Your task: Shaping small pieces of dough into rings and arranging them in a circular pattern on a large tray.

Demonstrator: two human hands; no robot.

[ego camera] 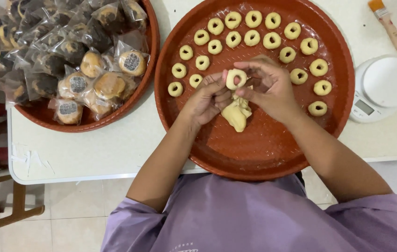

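I hold a small pale-yellow dough ring (236, 78) between the fingertips of both hands, above the middle of the large round reddish-brown plastic tray (264, 149). My left hand (206, 99) pinches the ring from its left side, thumb and forefinger closed on it; my right hand (269, 86) curls over it from the right, fingers closed on the ring's edge. Just below my hands a lump of pale-yellow dough (236, 114) lies on the tray. Finished dough rings (252, 37) sit in curved rows along the tray's far half. To the left, a second reddish-brown tray (149, 70) holds wrapped pastries in clear bags (75, 51). A white kitchen scale (385, 88) and a wooden-handled brush (389, 25) lie on the white table (91, 149) to the right.
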